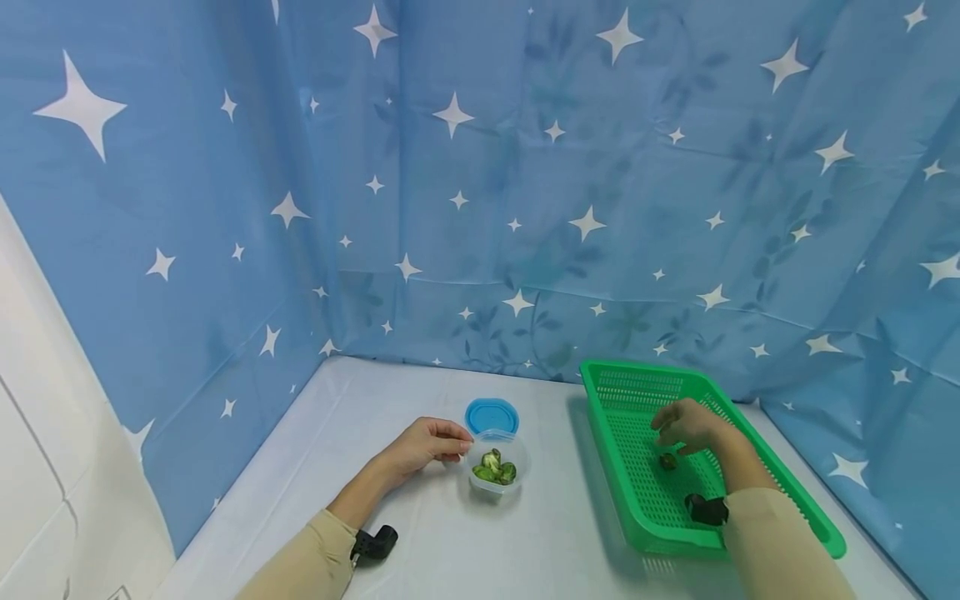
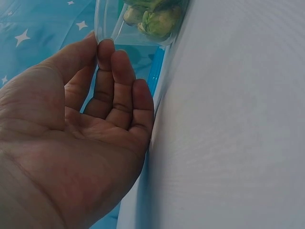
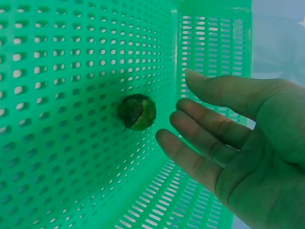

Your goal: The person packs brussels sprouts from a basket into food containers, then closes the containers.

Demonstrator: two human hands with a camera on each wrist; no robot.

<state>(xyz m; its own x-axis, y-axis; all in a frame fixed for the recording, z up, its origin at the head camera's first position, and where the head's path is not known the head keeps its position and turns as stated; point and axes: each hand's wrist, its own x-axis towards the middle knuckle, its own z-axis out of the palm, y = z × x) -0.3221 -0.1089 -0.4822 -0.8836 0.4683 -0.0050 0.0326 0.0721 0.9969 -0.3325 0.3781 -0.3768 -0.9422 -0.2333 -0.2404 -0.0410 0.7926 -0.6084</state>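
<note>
My left hand (image 1: 431, 442) pinches the rim of a small clear plastic container (image 1: 495, 490) between thumb and fingertips. Several green Brussels sprouts (image 1: 497, 468) lie inside it. In the left wrist view the container wall (image 2: 107, 24) rises just past the fingertips. Over at the right, my right hand (image 1: 688, 427) reaches into a green perforated basket (image 1: 613, 492), fingers spread and slightly bent, holding nothing. A single Brussels sprout (image 3: 137, 112) sits on the basket floor, a short gap from those fingertips.
A round-cornered blue lid (image 1: 492, 415) lies on the white table (image 1: 420, 533) right behind the container. Blue star-patterned curtains (image 1: 480, 208) hang along the back and sides. The basket's raised walls surround the right hand.
</note>
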